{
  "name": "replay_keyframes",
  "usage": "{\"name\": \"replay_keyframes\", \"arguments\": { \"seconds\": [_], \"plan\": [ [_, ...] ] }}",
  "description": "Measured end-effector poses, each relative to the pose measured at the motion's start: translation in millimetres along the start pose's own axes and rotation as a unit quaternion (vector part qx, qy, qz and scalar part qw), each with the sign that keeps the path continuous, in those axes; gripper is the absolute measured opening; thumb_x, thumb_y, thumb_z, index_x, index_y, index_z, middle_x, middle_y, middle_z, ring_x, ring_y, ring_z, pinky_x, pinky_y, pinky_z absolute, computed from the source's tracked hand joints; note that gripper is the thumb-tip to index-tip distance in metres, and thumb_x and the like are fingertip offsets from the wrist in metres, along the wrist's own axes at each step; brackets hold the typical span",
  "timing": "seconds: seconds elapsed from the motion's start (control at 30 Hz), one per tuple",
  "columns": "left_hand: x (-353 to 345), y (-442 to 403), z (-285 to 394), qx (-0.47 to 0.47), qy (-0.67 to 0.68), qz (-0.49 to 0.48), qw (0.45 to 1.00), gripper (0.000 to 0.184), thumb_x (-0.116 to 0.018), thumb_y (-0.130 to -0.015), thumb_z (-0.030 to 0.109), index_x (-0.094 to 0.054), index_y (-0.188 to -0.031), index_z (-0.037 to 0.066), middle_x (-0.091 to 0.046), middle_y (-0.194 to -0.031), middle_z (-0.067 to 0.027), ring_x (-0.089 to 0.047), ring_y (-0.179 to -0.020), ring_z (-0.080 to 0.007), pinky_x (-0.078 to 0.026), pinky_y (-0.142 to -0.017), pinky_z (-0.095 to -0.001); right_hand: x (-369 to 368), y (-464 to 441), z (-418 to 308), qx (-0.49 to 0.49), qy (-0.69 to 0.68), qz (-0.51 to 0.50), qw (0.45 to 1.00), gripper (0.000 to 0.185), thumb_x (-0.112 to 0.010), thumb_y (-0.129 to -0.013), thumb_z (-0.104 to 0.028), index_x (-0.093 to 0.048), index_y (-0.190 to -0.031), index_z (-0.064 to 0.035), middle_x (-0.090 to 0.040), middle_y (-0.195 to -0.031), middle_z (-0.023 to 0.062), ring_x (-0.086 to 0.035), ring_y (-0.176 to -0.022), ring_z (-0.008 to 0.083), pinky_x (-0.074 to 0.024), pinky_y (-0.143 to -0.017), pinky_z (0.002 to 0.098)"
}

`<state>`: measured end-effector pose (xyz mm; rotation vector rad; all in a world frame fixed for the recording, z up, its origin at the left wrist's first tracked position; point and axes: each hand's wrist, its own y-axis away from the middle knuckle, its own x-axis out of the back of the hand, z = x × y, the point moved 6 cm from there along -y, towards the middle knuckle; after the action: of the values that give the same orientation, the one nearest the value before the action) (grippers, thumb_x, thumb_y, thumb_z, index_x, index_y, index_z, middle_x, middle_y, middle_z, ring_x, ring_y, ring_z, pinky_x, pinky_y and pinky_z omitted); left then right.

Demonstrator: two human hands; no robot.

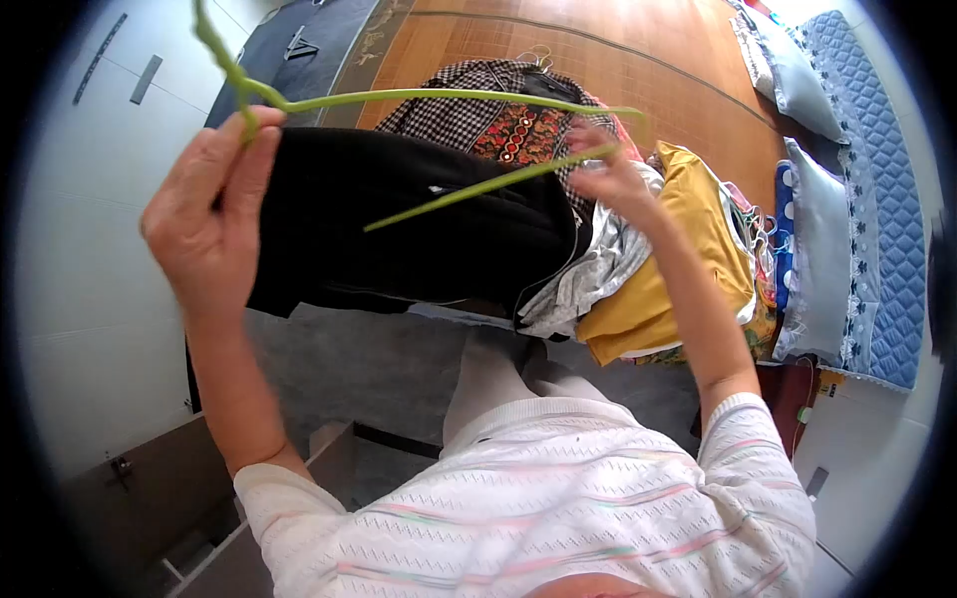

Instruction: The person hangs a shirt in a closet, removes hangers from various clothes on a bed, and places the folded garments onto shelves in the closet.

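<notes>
My left hand (214, 189) pinches a green clothes hanger (419, 95) near its neck, thumb and fingers closed on it. One long arm of the hanger stretches right, bends at the far corner, and a bar runs back to a loose-looking end above the black garment (399, 214). Beside that far corner is my right hand (613, 179), somewhat blurred, its fingers and thumb apart; whether they touch the hanger I cannot make out. The black garment lies spread below both hands, with a zip along its right edge.
Behind lies a black-and-white checked garment (454, 85) with an embroidered panel on a brown mat (598, 50). To the right are grey clothing (603, 254), a mustard garment (688, 234) and several hangers (763, 239). Pillows (817, 229) and a blue quilted pad (892, 219) line the right side.
</notes>
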<state>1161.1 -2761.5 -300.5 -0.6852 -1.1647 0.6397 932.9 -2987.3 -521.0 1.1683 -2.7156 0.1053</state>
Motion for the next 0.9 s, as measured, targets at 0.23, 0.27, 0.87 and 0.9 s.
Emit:
{"name": "replay_keyframes", "arguments": {
  "seconds": [0.23, 0.27, 0.87, 0.9],
  "plan": [
    [74.3, 10.6, 42.1, 0.028, -0.1, -0.004, 0.995, 0.018, -0.06, -0.08, 0.011, -0.065, -0.097, 0.008, -0.066, -0.089, -0.0054, -0.062, -0.083, -0.0124, -0.049, -0.073, -0.023, -93.1, 1.4, 21.9, 0.023, 0.109, -0.14, 0.984, 0.04, -0.069, -0.07, -0.016, -0.056, -0.104, 0.0021, -0.06, -0.1, 0.0139, -0.055, -0.096, 0.0233, -0.0416, -0.085, 0.0315],
    [88.1, 14.4, 43.1, 0.045, -0.126, -0.001, 0.991, 0.018, -0.06, -0.081, 0.011, -0.065, -0.097, 0.008, -0.066, -0.09, -0.0054, -0.062, -0.085, -0.0129, -0.049, -0.075, -0.024, -93.5, 0.8, 12.0, 0.017, 0.047, -0.152, 0.987, 0.037, -0.069, -0.071, -0.013, -0.057, -0.103, 0.002, -0.062, -0.096, 0.0102, -0.056, -0.091, 0.0188, -0.0426, -0.082, 0.0291],
    [277.3, 107.1, -13.0, 0.115, -0.237, 0.074, 0.962, 0.017, -0.061, -0.08, 0.013, -0.066, -0.096, 0.011, -0.059, -0.068, 0.0021, -0.044, -0.054, -0.0053, -0.034, -0.046, -0.0198, -193.5, -41.1, -265.2, 0.169, 0.092, -0.197, 0.961, 0.041, -0.061, -0.075, -0.011, -0.05, -0.114, -0.0006, -0.056, -0.104, 0.0146, -0.056, -0.093, 0.022, -0.0432, -0.089, 0.0263],
    [278.8, 110.9, -17.8, 0.111, -0.249, 0.07, 0.96, 0.017, -0.061, -0.08, 0.013, -0.066, -0.097, 0.011, -0.058, -0.067, 0.0018, -0.044, -0.054, -0.0055, -0.034, -0.046, -0.02, -202.8, -39.3, -271.1, 0.172, 0.072, -0.197, 0.963, 0.043, -0.061, -0.074, -0.011, -0.049, -0.114, 0.0001, -0.057, -0.104, 0.0146, -0.057, -0.092, 0.0223, -0.044, -0.088, 0.0265]
  ]
}}
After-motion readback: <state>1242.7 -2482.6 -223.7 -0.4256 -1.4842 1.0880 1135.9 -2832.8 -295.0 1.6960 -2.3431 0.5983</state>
